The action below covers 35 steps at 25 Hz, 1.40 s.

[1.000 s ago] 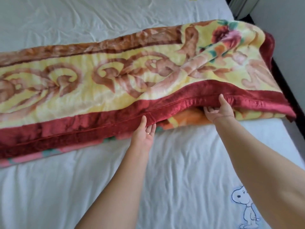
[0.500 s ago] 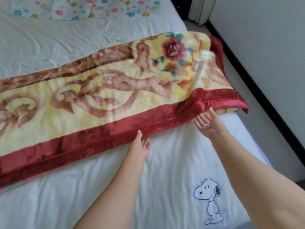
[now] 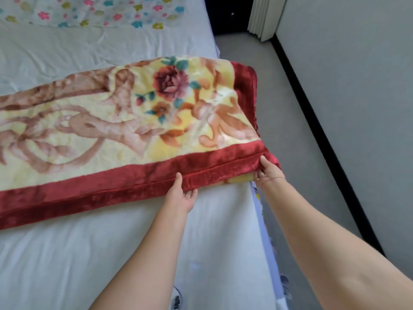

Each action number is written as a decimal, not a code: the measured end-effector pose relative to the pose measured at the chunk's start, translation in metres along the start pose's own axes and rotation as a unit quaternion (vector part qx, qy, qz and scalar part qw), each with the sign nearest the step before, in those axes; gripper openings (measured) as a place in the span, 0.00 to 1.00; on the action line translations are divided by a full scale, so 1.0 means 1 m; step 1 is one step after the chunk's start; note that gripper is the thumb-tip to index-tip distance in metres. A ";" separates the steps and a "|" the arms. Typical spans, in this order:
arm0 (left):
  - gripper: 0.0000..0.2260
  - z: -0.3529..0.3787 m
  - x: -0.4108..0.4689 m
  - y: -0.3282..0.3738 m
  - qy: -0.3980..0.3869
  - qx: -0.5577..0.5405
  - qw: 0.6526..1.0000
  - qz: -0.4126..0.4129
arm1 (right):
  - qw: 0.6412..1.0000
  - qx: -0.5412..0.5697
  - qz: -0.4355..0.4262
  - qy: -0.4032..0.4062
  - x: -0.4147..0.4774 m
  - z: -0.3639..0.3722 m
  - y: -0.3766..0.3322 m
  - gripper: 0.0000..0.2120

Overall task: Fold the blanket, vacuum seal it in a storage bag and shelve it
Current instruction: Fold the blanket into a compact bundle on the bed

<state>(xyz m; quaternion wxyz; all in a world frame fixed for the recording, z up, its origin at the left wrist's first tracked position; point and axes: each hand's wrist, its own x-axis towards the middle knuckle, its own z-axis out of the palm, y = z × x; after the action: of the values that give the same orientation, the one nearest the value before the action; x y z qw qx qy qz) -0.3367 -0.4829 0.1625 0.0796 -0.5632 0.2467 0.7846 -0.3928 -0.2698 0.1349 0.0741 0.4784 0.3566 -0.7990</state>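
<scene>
The blanket (image 3: 125, 121) lies across the white bed sheet (image 3: 212, 231) as a long folded strip. Its long axis runs left to right; its left part passes out of view and its right end stops just at the right side of the bed, above the grey floor (image 3: 290, 108). Both hands sit on its near long edge, so the bulk of it lies away from the fingers, on the far side. The right hand (image 3: 270, 173) is at the near right corner, thumb on top of the red border (image 3: 111, 193) and fingers curled underneath, gripping it. The left hand (image 3: 180, 195) is a little further left along the same border, thumb laid on top and fingers slipped under the edge, pinching it. The right hand is the nearer to the strip's end, so I'd guess that end is to be lifted and carried leftward along the length to halve it. The blanket looks thick and plush: pale yellow with tan scrolls, a dark red rose and small flowers near the right end. A flower-print cloth (image 3: 89, 14) lies at the far end of the bed.
</scene>
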 end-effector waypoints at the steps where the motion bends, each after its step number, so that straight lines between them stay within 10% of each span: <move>1: 0.21 0.007 0.002 -0.010 0.011 -0.003 1.000 0.005 | 0.999 -0.038 -0.005 0.005 0.011 -0.010 -0.009 0.05; 9: 0.30 0.033 0.003 -0.086 0.007 0.012 1.000 -0.018 | 0.972 -0.216 0.092 0.025 0.027 -0.064 -0.052 0.14; 17: 0.27 0.102 0.019 -0.125 0.094 -0.077 0.993 0.012 | 0.936 -0.271 0.109 -0.196 0.074 0.008 -0.143 0.26; 35: 0.21 0.113 0.074 -0.147 0.232 -0.258 0.936 0.057 | 0.572 -0.701 -0.168 -0.392 0.172 0.304 -0.194 0.30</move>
<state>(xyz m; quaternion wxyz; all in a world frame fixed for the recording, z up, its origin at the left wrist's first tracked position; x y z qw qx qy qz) -0.3991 -0.3133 0.0779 -0.1732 -0.7153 0.0790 0.6724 -0.7895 -0.2835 0.1782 0.3828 -0.1509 0.8153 -0.4074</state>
